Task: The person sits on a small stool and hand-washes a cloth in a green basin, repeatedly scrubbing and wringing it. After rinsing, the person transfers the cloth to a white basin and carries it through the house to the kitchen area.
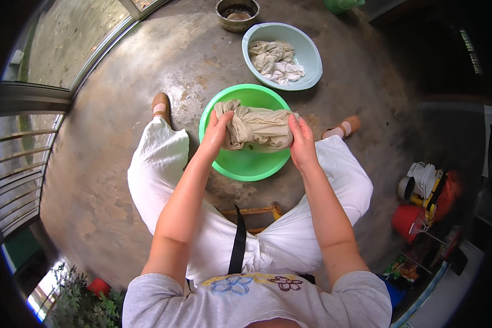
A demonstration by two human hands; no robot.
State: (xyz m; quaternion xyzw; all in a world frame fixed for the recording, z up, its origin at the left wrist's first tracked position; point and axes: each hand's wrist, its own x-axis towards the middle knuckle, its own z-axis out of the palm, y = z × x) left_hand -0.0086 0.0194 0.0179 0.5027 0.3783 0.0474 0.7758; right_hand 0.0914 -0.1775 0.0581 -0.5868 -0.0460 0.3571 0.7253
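Observation:
A wet-looking beige cloth [259, 127], bunched and creased, is stretched sideways above a bright green basin [251, 168]. My left hand [218, 130] grips its left end, with the thumb on top. At the other end my right hand [302, 139] pinches the cloth, thumb uppermost. Both hands are over the basin's rim area, the right one near its right edge. The cloth hides much of the basin's inside, so I cannot tell whether water is in it. What kind of cloth item it is does not show.
Just beyond stands a pale blue basin [310, 60] with crumpled beige and white cloths [276, 61]. A dark metal pot [238, 15] is farther back. My feet flank the green basin on the concrete floor [109, 164]. A red container [407, 223] and clutter stand at right.

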